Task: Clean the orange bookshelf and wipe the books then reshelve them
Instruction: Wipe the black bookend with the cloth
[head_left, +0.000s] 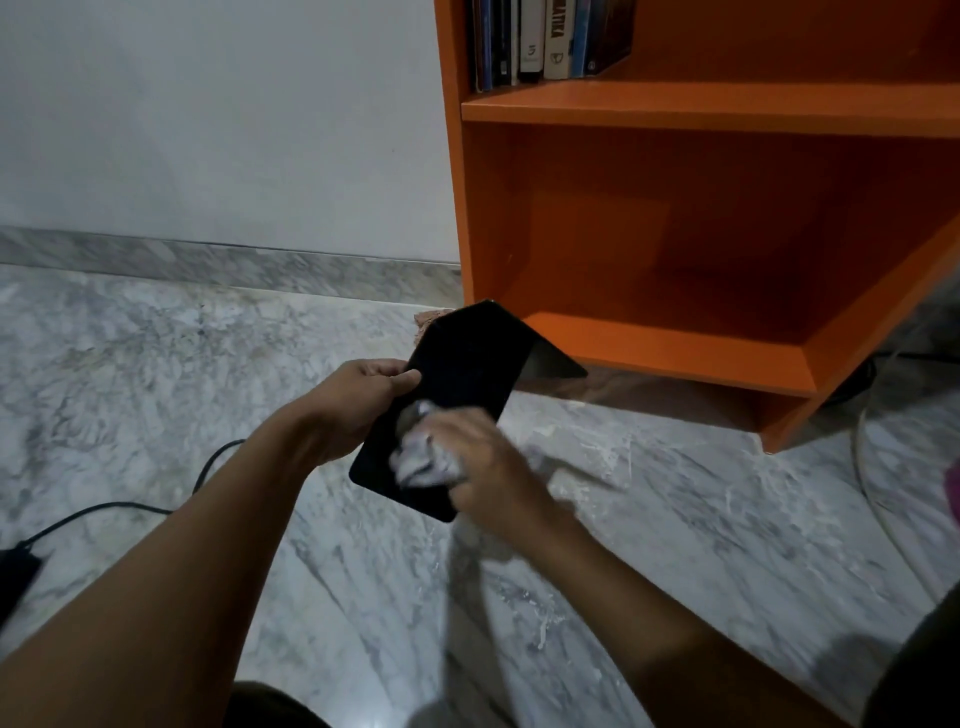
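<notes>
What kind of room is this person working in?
Probably a room in a home: a marble floor meets a plain white wall, with an orange bookshelf holding a few books.

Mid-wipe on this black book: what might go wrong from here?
The left hand pinches the open black book only at one edge, so pressure from the right hand with the cloth might twist it loose. The cloth's hanging tail may drag on the floor and pick up dust.

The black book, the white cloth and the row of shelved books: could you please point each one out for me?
black book (462, 358): head view, on its bare dark cover.
white cloth (421, 460): head view, on the bunched folds.
row of shelved books (550, 41): head view, on a pale spine.
</notes>
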